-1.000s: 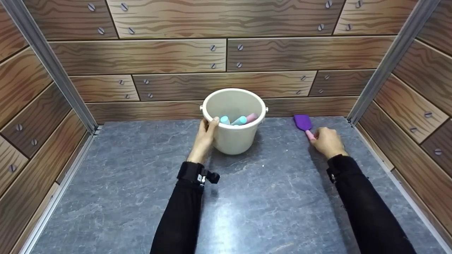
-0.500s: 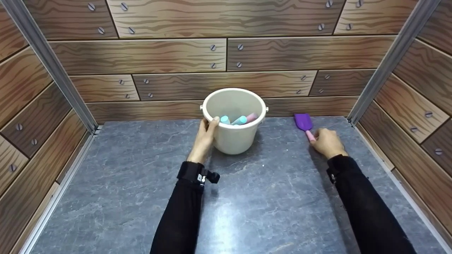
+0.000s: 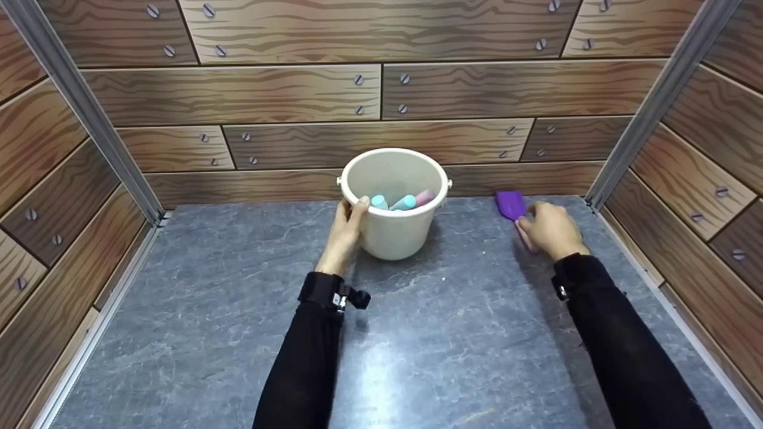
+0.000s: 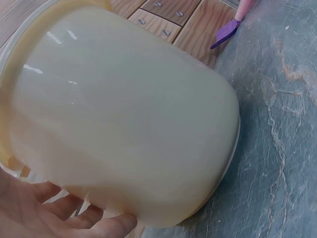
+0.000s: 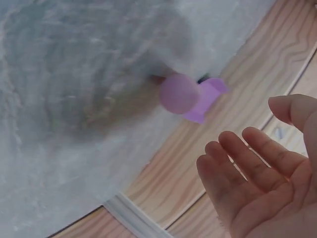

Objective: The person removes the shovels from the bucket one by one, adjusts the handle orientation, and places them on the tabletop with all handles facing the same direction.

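Note:
A cream plastic bucket (image 3: 393, 235) stands upright near the back wall. My left hand (image 3: 340, 238) grips its left side, thumb over the rim and fingers (image 4: 101, 225) along the outer wall. Inside lie things with turquoise ends (image 3: 404, 202) and a pink one (image 3: 424, 198), their lower parts hidden. To the right, a toy shovel with a purple blade (image 3: 510, 204) and pink handle (image 3: 525, 236) lies on the floor. My right hand (image 3: 554, 231) hovers over that handle. In the right wrist view, its fingers (image 5: 257, 166) are spread apart, away from the round handle end (image 5: 179, 94).
Wood-patterned panels (image 3: 381, 95) form the back and side walls, with grey metal posts (image 3: 650, 101) at the corners. The floor (image 3: 238, 333) is grey and marbled. A metal rail (image 3: 101, 322) runs along the left floor edge.
My right hand has let go of the pink handle and risen slightly, uncovering the handle's end. The toy shovel stays where it was. My left hand and the bucket have not moved.

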Demonstrator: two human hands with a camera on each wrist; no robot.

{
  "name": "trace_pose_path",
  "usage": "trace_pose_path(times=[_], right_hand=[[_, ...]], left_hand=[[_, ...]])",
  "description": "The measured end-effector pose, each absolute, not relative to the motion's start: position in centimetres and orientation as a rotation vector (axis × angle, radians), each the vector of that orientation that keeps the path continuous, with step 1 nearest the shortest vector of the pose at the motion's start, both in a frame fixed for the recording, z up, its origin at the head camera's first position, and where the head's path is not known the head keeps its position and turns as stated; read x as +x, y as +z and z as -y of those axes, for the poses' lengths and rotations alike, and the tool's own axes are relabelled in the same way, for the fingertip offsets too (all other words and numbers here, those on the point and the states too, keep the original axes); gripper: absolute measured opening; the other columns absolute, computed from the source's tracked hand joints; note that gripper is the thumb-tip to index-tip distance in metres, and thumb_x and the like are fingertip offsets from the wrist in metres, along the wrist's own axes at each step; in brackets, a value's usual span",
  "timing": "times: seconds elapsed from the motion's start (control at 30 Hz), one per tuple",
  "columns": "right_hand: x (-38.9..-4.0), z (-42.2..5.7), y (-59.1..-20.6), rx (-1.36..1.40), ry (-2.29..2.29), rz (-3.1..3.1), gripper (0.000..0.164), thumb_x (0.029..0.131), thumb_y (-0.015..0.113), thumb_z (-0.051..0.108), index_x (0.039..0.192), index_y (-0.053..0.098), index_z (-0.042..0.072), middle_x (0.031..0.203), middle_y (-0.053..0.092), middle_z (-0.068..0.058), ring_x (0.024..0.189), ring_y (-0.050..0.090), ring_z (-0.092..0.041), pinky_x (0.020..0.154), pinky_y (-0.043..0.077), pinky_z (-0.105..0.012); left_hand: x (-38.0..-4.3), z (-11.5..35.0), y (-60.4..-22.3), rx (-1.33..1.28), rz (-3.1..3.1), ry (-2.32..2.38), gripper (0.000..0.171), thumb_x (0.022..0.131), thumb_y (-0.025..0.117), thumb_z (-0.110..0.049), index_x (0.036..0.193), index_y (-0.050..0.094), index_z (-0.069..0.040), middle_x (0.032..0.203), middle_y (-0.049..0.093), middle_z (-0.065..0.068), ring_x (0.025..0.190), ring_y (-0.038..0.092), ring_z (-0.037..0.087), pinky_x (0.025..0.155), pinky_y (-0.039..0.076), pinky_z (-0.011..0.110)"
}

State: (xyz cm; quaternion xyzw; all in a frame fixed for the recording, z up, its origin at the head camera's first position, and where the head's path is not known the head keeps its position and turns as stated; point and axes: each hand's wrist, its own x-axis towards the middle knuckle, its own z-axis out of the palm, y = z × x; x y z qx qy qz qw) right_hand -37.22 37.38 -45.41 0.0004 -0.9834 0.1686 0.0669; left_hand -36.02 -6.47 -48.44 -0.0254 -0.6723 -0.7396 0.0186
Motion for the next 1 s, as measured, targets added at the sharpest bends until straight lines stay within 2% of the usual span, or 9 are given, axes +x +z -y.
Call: trace_pose_path(times=[0.27, 0.57, 0.8, 1.0], right_hand=[[-36.8, -35.3, -43.2, 0.092, 0.510, 2.948, 0.060, 0.115, 0.068, 0.029, 0.158, 0.062, -0.012, 0.158, 0.064, -0.043, 0.149, 0.062, -0.064, 0.126, 0.050, -0.077], [-36.5, -32.6, -40.3, 0.214, 0.529, 2.901, 0.066, 0.115, 0.069, 0.032, 0.164, 0.057, -0.011, 0.166, 0.059, -0.040, 0.158, 0.056, -0.060, 0.136, 0.043, -0.073], [-36.1, -30.8, -38.3, 0.280, 0.522, 2.878, 0.070, 0.116, 0.069, 0.038, 0.168, 0.055, -0.007, 0.173, 0.056, -0.036, 0.162, 0.054, -0.057, 0.137, 0.043, -0.072], [-35.7, -29.3, -37.2, 0.319, 0.497, 2.844, 0.069, 0.116, 0.069, 0.038, 0.169, 0.056, -0.003, 0.173, 0.058, -0.032, 0.162, 0.055, -0.054, 0.136, 0.045, -0.072]], left_hand=[[-35.8, 6.6, -48.6, -0.095, 2.092, -2.311, 0.093, 0.114, 0.063, -0.054, 0.186, 0.026, -0.008, 0.192, 0.033, 0.022, 0.179, 0.036, 0.040, 0.150, 0.029, 0.057], [-36.1, 6.7, -48.7, -0.113, 2.113, -2.266, 0.093, 0.115, 0.061, -0.053, 0.186, 0.026, -0.005, 0.192, 0.032, 0.024, 0.179, 0.035, 0.042, 0.150, 0.029, 0.059], [-36.2, 6.7, -48.7, -0.099, 2.099, -2.258, 0.089, 0.116, 0.062, -0.051, 0.184, 0.029, -0.003, 0.189, 0.038, 0.025, 0.177, 0.039, 0.041, 0.150, 0.030, 0.056], [-36.1, 6.7, -48.5, -0.092, 2.134, -2.231, 0.090, 0.115, 0.061, -0.053, 0.184, 0.029, -0.003, 0.190, 0.037, 0.025, 0.177, 0.038, 0.043, 0.150, 0.029, 0.058]])
